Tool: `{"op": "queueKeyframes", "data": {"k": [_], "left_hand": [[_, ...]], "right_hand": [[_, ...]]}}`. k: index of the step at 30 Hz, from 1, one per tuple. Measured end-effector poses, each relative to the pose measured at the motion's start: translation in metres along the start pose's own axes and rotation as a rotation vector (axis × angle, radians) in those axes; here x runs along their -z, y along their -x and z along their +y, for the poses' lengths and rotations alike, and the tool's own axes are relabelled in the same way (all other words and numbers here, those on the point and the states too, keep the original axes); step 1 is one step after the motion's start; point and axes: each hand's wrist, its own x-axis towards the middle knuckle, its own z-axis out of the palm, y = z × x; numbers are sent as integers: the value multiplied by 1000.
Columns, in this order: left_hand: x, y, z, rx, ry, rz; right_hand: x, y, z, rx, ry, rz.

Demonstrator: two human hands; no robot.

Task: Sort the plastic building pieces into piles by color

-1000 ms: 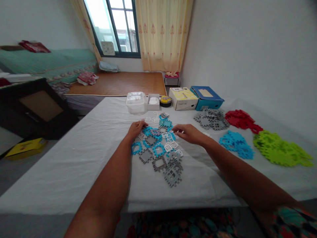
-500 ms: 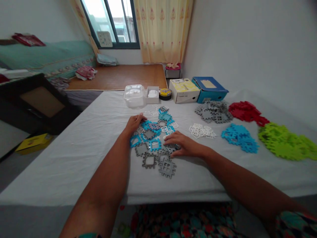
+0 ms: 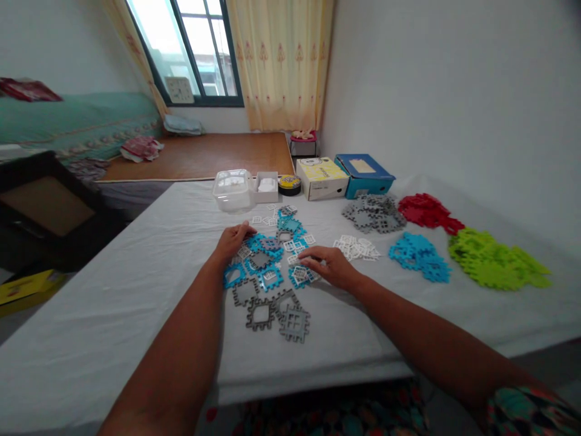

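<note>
A loose pile of flat blue, grey and white square puzzle pieces [image 3: 267,272] lies on the white-covered table [image 3: 136,290] in front of me. My left hand [image 3: 232,239] rests on the pile's left far edge, fingers curled onto the pieces. My right hand [image 3: 329,266] lies palm down at the pile's right side, its fingertips pressed together on a small white grid piece [image 3: 300,275]. Grey frame pieces [image 3: 276,312] sit nearest to me.
To the right lie sorted heaps: white pieces [image 3: 356,247], blue [image 3: 420,257], grey [image 3: 374,213], red [image 3: 426,212] and green [image 3: 494,260]. At the table's far edge stand a clear tub [image 3: 232,189], a tape roll [image 3: 289,184], a yellow-white box [image 3: 324,177] and a blue box [image 3: 365,174].
My right hand slid from the pile's far side toward me, then back up slightly onto a white piece. The left hand stayed on the pile's left edge. The camera view shifted.
</note>
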Motion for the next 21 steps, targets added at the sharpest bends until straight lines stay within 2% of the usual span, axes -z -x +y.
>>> {"op": "queueKeyframes", "data": {"k": [3, 5, 7, 10, 13, 15, 17, 19, 21], "left_hand": [[1, 0, 1, -12, -11, 5], [1, 0, 1, -23, -19, -3], [1, -1, 0, -32, -26, -17], [0, -2, 0, -41, -34, -22], [0, -2, 0, -50, -45, -25], [0, -1, 1, -56, -54, -18], [0, -1, 1, -59, -64, -12], [0, -1, 2, -56, -78, -14], [0, 0, 3, -50, -88, -18]], "right_hand": [[16, -5, 6, -7, -70, 84], [39, -15, 16, 16, -11, 124], [71, -29, 35, 8, 149, 144], [115, -50, 74, -88, 485, 187], [140, -58, 110, -150, 750, 100], [144, -58, 122, -190, 875, 16], [138, -56, 118, -232, 984, 9], [125, -55, 101, -225, 1028, 49], [104, -54, 75, -154, 916, -20]]}}
